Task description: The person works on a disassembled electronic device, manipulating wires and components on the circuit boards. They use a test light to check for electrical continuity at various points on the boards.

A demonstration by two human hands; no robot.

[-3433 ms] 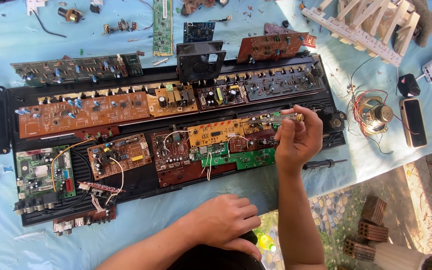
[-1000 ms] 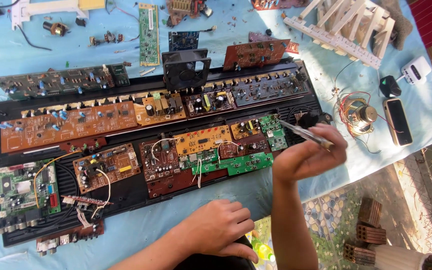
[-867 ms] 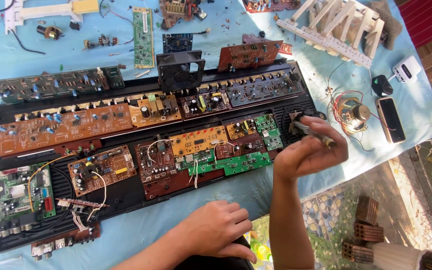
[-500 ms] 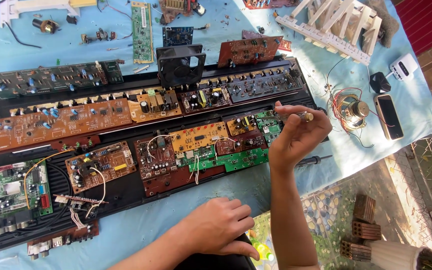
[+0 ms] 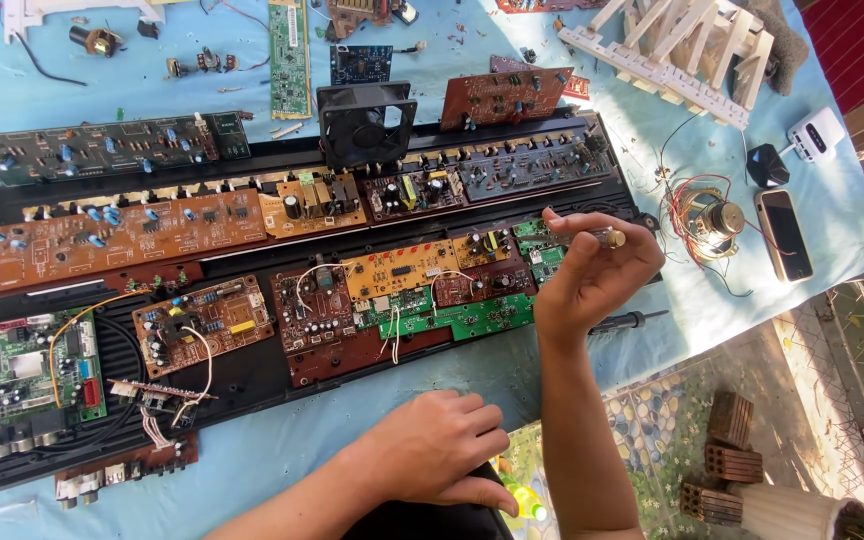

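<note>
Desk: outdoors in bright sun, a desk under a light blue cloth (image 5: 252, 455) is carrying a long black plastic chassis tray (image 5: 252, 375) packed with circuit boards; patterned paving and a few small bricks are showing past the edge.

Right hand: the right hand (image 5: 592, 275) is hovering over the tray's right end, fingers pressed together and pinching a small metal-tipped cylindrical part (image 5: 607, 238) above the green circuit boards (image 5: 472, 318).

Left hand: the left hand (image 5: 437, 445) is resting loosely curled, fingers down, on the near edge of the desk, holding nothing I can see.

Nearby: a thin dark tool with a metal tip (image 5: 627, 322) is lying on the cloth just below the right hand; a small round speaker with red and black wires (image 5: 714, 218) and a dark smartphone (image 5: 784, 235) are sitting further right, and a black square cooling fan (image 5: 365, 122) is standing at the tray's back.

Tip: I'd say keeping that pinch steady and the part clear of the loose white wires is what's mattering here, with the left hand bracing the body.
</note>
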